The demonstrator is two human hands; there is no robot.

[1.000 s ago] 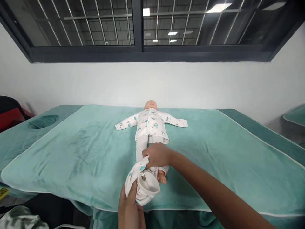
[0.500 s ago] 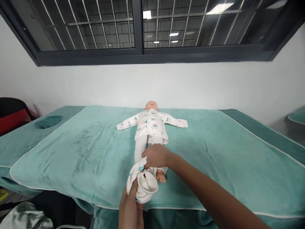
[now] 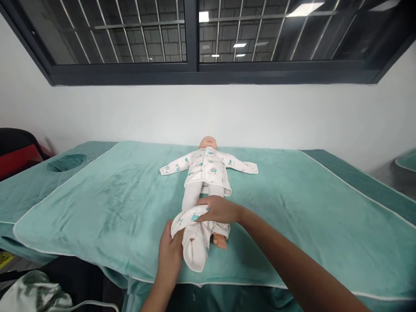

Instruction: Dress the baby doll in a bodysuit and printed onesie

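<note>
At the legs of the jacket-clad, pink plastic doll (image 3: 208,168), the left hand (image 3: 170,249) and right hand (image 3: 222,209) grip a white, teal-printed cloth garment (image 3: 196,243), apparently to spread its bunched fabric.

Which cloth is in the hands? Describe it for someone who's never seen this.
On the green plush sheet lies a beige doll. At its lower legs, the left hand and right hand grip a white cloth garment with teal prints. Unlike the doll's similarly printed white jacket, spread flat, it's bunched.
</note>
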